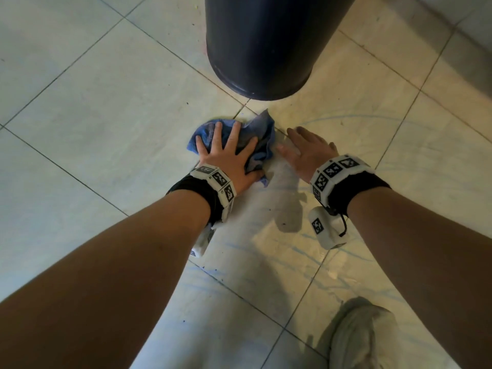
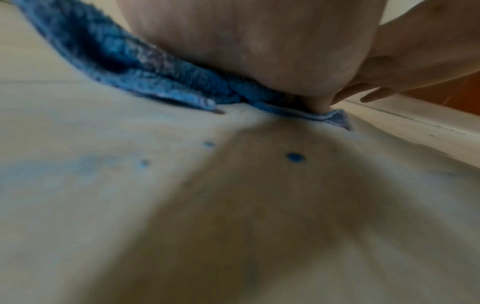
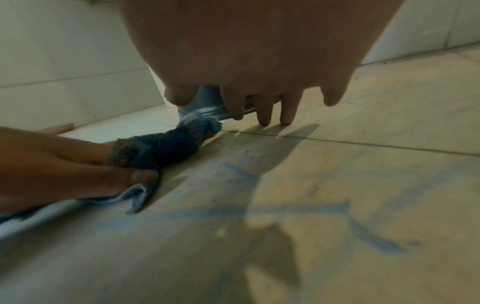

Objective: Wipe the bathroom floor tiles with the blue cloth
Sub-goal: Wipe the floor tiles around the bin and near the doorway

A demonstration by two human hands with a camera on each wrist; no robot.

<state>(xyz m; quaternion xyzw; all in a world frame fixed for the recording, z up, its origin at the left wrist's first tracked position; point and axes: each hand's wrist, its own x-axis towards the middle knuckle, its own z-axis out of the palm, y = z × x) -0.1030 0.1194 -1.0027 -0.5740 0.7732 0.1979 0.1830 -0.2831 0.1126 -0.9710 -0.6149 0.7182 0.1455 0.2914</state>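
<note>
A crumpled blue cloth [image 1: 259, 134] lies on the pale floor tiles [image 1: 106, 107] just in front of a dark bin. My left hand [image 1: 226, 150] presses flat on the cloth with its fingers spread. The left wrist view shows the cloth [image 2: 145, 67] bunched under the heel of that hand. My right hand [image 1: 303, 147] rests beside the cloth on its right, fingers straight, fingertips [image 3: 265, 121] touching the floor. From the right wrist the cloth [image 3: 171, 146] shows under the left hand's thumb [image 3: 124, 179]. Faint blue streaks [image 3: 369, 232] mark the tiles.
A tall dark bin [image 1: 266, 43] stands directly beyond the cloth. A wall base [image 1: 468, 30] runs along the upper right. A foot in a white shoe [image 1: 356, 334] stands at the lower right. Open tiles stretch to the left.
</note>
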